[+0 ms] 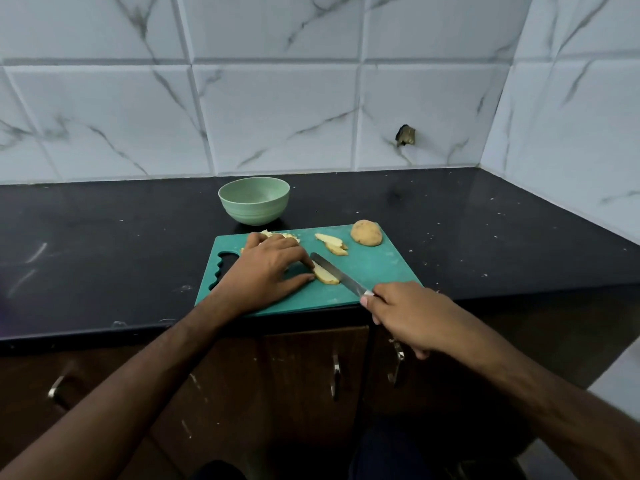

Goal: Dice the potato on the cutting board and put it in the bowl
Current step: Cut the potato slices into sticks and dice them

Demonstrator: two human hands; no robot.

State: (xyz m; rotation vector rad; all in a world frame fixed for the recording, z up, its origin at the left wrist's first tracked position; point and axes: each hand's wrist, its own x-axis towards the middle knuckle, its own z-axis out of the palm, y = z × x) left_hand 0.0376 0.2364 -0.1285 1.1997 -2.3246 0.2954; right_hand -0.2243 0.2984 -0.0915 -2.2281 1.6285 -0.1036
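Left hand (268,268) pinching potato slice (326,274), right hand (403,313) clamped on knife (337,273) — cutting board (377,268) overhanging counter edge

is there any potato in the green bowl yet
No, the green bowl shows only its bare inside, while the potato pieces and the uncut half lie on the cutting board.

A glossy black stone countertop (485,230), flecked with pale crumbs, runs along white marble-veined wall tiles (277,109). One tile has a dark broken hole (406,135). Below the counter are dark brown wooden cabinet doors (304,375) with slim metal handles (335,375).
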